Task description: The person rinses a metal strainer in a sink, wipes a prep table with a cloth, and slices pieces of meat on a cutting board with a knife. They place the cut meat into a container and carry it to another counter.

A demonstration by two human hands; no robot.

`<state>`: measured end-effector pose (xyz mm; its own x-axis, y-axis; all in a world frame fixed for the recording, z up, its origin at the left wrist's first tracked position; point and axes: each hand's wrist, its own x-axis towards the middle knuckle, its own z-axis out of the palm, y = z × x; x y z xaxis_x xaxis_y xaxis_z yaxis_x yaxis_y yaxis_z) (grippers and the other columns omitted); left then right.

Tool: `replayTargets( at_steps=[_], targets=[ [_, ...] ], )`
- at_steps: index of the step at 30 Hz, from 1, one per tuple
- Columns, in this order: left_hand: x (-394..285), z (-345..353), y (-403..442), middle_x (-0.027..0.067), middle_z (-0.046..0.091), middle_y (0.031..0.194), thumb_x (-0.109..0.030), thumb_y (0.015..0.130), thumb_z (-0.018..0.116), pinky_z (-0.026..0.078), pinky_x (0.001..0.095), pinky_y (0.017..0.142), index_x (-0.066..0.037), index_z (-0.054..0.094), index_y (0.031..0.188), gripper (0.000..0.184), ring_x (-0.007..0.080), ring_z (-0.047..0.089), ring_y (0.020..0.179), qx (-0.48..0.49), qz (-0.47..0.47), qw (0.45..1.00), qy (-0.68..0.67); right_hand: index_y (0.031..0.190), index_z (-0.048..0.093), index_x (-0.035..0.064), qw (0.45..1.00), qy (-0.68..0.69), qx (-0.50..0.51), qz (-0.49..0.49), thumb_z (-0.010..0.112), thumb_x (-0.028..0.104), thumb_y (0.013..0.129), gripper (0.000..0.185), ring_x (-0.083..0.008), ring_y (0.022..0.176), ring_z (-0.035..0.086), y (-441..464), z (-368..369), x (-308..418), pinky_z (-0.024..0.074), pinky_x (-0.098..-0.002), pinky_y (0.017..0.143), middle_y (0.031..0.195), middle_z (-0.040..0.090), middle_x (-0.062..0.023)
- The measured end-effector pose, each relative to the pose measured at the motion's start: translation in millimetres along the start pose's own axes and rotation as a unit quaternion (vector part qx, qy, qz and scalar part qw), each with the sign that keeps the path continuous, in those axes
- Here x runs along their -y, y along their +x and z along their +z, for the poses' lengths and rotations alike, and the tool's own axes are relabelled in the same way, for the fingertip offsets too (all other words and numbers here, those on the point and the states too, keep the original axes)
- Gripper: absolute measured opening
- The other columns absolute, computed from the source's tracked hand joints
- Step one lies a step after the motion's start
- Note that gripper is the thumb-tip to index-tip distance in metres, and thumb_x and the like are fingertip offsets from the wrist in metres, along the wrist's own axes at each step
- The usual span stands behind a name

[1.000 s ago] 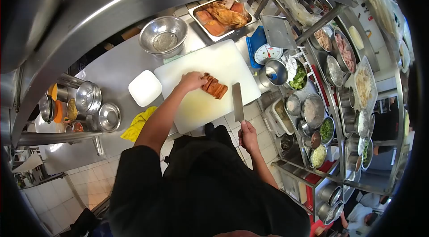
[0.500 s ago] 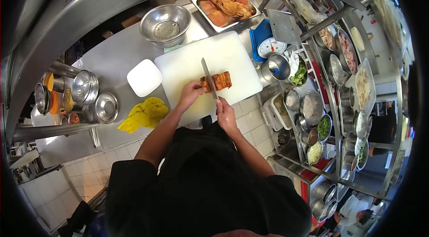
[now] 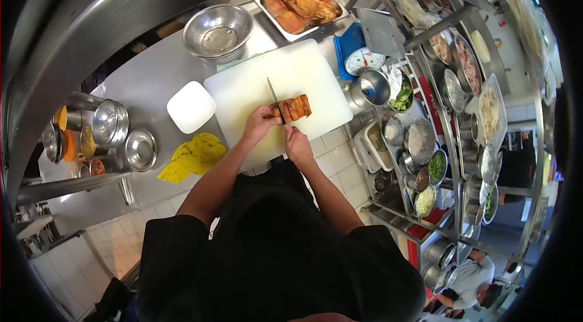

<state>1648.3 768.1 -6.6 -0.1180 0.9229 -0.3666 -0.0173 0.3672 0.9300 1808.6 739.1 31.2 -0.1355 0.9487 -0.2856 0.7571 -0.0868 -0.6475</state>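
Observation:
A browned piece of roast meat (image 3: 297,107), cut across into slices, lies on the white cutting board (image 3: 243,88). The knife (image 3: 272,89) stands on its edge across the left part of the meat, its tip pointing away from me. My right hand (image 3: 298,144) is closed round the knife's handle near the board's front edge. At the meat's left end, my left hand (image 3: 260,123) has its fingers bent and pressed against it, close beside the blade.
Left of the board are a white square dish (image 3: 190,107) and a yellow cloth (image 3: 192,157). A metal bowl (image 3: 218,33), a tray of roasted meat (image 3: 300,9) and a blue scale (image 3: 352,51) stand behind. Ingredient bowls (image 3: 419,141) fill the right-hand rack. Another person (image 3: 470,282) is at far right.
The knife has moved left along the meat to near my left fingers, and my right hand has shifted left with it. The whole view has shifted slightly.

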Motion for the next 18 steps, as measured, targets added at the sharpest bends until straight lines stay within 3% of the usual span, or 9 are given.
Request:
replayTargets(
  at_steps=[7,8,12,15,18],
  targets=[
    [6.6,13.4,-10.9,0.0157,0.068,0.092,-0.012,0.075,0.077,0.053,0.0311,0.075,0.003,0.057,0.109,0.042,0.0201,0.066,0.083,-0.007,0.047,0.999,-0.005,0.091,0.06,-0.004,0.999,-0.029,0.019,-0.014,0.03,0.041,0.102,0.055,-0.0507,0.089,0.06,-18.6,-9.2,-22.5,0.0472,-0.057,0.079,0.088,0.062,-0.0333],
    [5.6,14.0,-13.2,0.016,0.068,0.093,-0.013,0.075,0.078,0.053,0.0321,0.075,0.004,0.058,0.107,0.041,0.0204,0.066,0.083,-0.039,0.035,0.997,0.059,0.09,0.06,-0.0049,1.0,-0.02,0.012,-0.006,0.032,0.04,0.102,0.054,-0.0515,0.088,0.059,-37.6,-17.7,-25.3,0.0467,-0.0565,0.078,0.086,0.062,-0.0341],
    [16.2,16.8,-17.9,0.0147,0.067,0.094,-0.015,0.076,0.078,0.052,0.0302,0.074,0.005,0.057,0.111,0.045,0.0194,0.064,0.084,-0.045,0.042,0.993,0.101,0.092,0.061,-0.0058,0.999,-0.031,0.032,0.03,0.034,0.038,0.102,0.052,-0.0526,0.089,0.057,-64.4,-24.3,-45.3,0.0459,-0.0562,0.078,0.086,0.061,-0.0346],
    [1.0,21.1,-23.8,0.0145,0.067,0.094,-0.014,0.078,0.076,0.052,0.0297,0.074,0.006,0.058,0.109,0.041,0.0191,0.064,0.084,-0.041,0.01,0.996,0.084,0.094,0.061,-0.0056,0.999,0.013,0.015,-0.042,0.034,0.039,0.102,0.052,-0.0529,0.09,0.057,-12.3,-6.5,-31.8,0.0457,-0.0562,0.079,0.087,0.061,-0.0339],
    [10.5,20.6,-19.0,0.0136,0.067,0.093,-0.01,0.081,0.073,0.051,0.0295,0.072,0.006,0.058,0.106,0.034,0.0188,0.063,0.082,-0.041,0.028,0.997,0.051,0.093,0.061,-0.005,1.0,-0.014,0.016,-0.015,0.03,0.044,0.101,0.058,-0.0516,0.091,0.058,-3.9,-5.4,-26.5,0.0462,-0.0565,0.081,0.089,0.062,-0.0332]
  ],
)
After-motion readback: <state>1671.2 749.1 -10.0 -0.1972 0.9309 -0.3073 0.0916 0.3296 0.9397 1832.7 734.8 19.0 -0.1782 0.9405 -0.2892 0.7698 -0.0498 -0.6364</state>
